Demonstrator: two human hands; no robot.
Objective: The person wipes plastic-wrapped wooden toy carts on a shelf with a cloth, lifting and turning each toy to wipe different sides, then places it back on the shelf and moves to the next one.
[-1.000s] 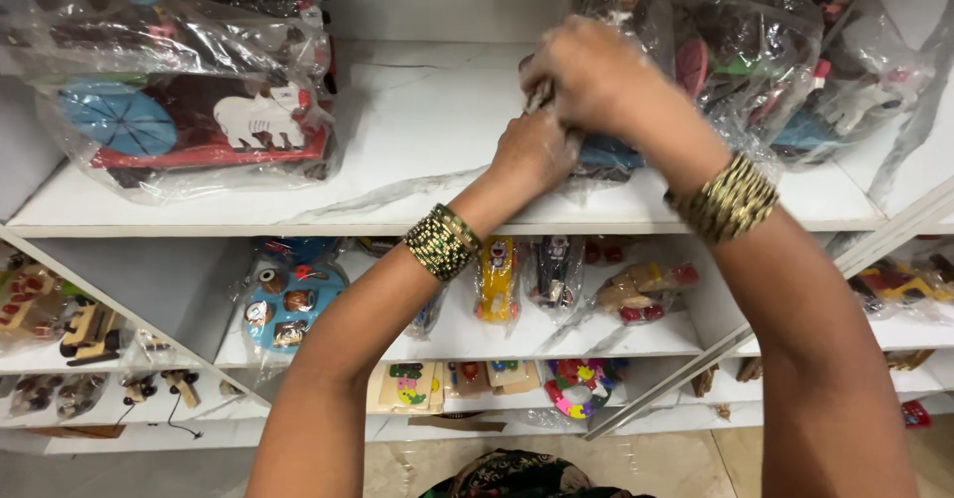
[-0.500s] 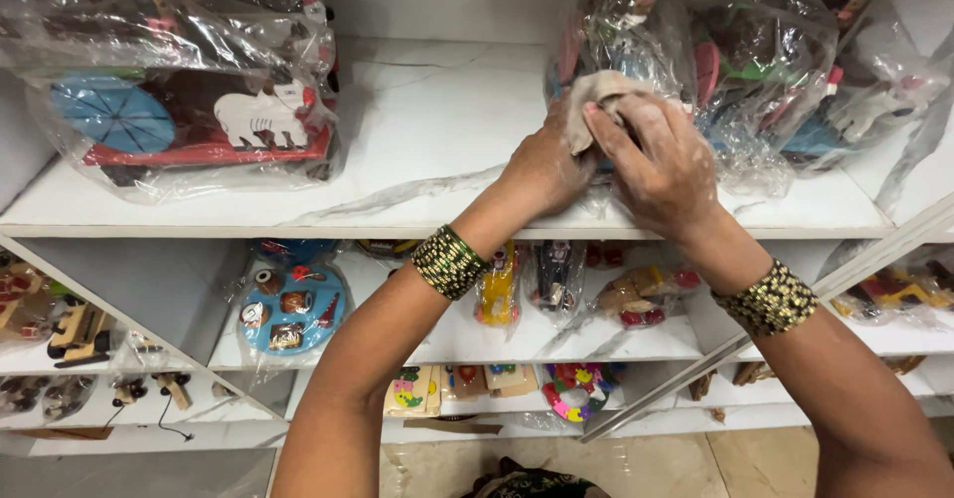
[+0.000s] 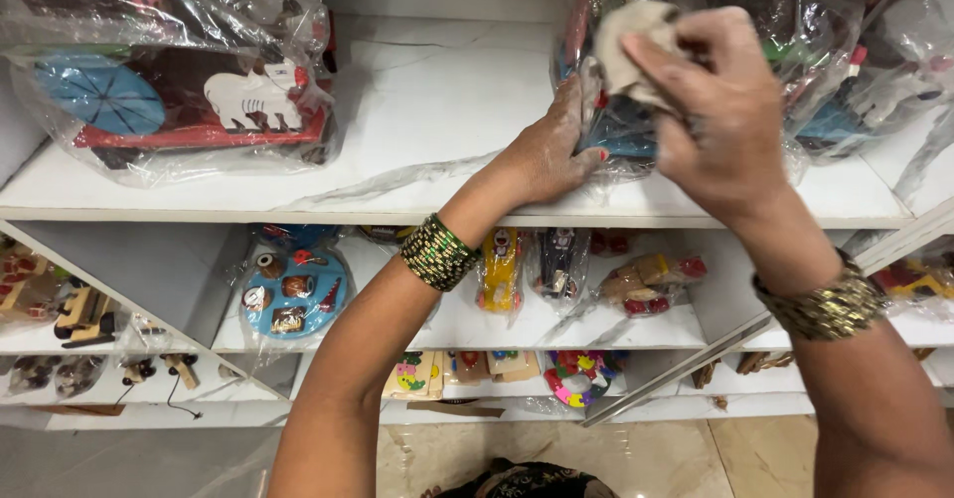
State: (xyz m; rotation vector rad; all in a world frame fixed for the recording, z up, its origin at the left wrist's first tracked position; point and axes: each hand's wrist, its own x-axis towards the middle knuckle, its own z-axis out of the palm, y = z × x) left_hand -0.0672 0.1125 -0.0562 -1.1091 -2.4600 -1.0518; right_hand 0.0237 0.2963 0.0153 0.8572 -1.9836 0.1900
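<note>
Your right hand (image 3: 720, 110) is clenched around a beige cloth (image 3: 628, 46), pressing it to the top of a plastic-wrapped toy (image 3: 696, 71) on the upper shelf (image 3: 417, 130). Your left hand (image 3: 556, 150) grips that same toy's lower left side, fingers curled onto the wrap. The toy stands at the right of the shelf, near its front edge. At the shelf's left, well apart, sits another wrapped toy, a cart (image 3: 179, 90) with a blue wheel and a white animal. On the shelf below lie a blue tray (image 3: 293, 294) and 3 small wrapped toys (image 3: 566, 274).
</note>
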